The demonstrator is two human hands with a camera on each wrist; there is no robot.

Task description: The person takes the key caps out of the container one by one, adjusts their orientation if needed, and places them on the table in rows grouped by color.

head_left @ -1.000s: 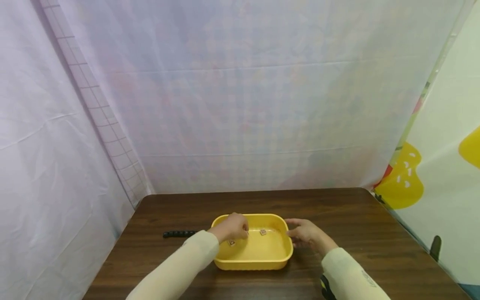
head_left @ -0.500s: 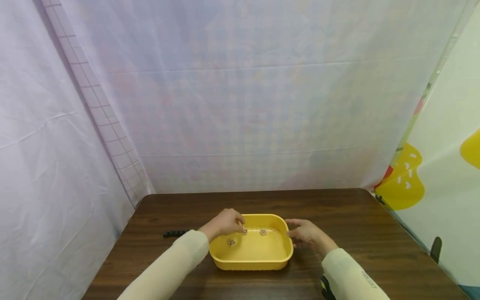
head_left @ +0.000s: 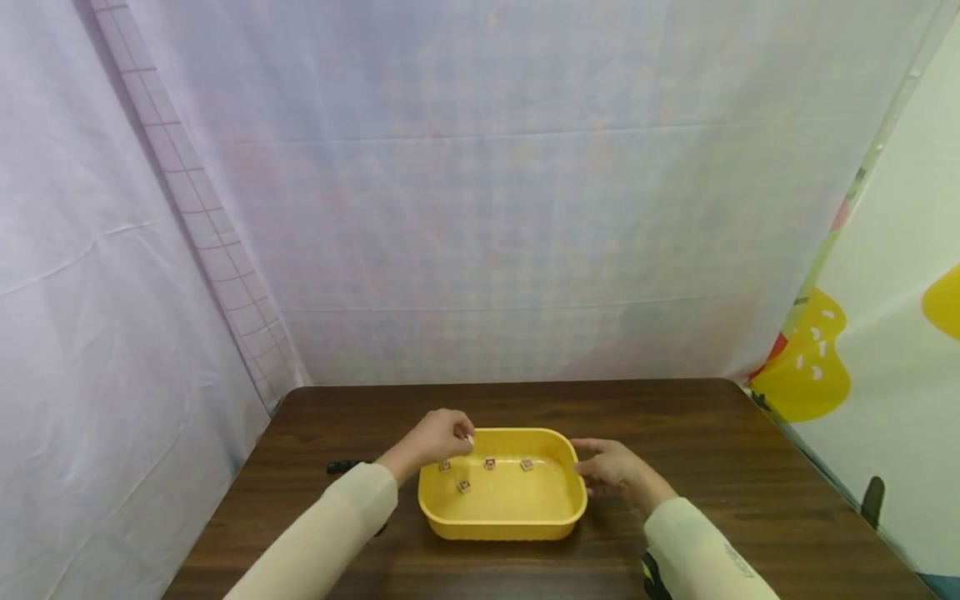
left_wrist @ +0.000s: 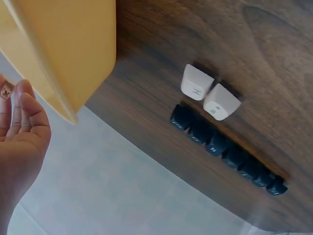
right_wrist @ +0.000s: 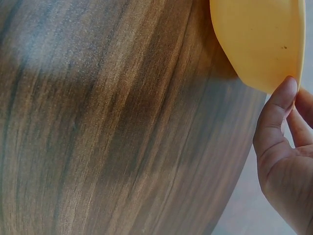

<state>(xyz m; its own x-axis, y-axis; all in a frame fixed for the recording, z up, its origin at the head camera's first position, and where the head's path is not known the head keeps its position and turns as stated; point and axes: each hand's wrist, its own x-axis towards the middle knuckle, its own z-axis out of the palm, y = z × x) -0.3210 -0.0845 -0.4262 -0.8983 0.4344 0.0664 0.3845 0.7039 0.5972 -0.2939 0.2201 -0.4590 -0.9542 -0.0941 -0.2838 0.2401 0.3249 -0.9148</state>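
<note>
My left hand pinches a small pale keycap above the back left rim of a yellow tray. In the left wrist view this keycap shows its hollow underside between thumb and fingers. Inside the tray lie several loose keycaps, one towards the right and another towards the left front. My right hand grips the tray's right side; in the right wrist view the thumb presses near the rim, with other fingers partly hidden beyond it.
Left of the tray, a row of several black keycaps lies on the dark wooden table. Beside that row sit two white keycaps. The left arm partly covers the row in the head view. A pale curtain hangs behind the table.
My left hand has risen out of the tray and moved left to its back left rim, carrying a keycap. More keycaps in the tray are uncovered. The right hand stays in place.
</note>
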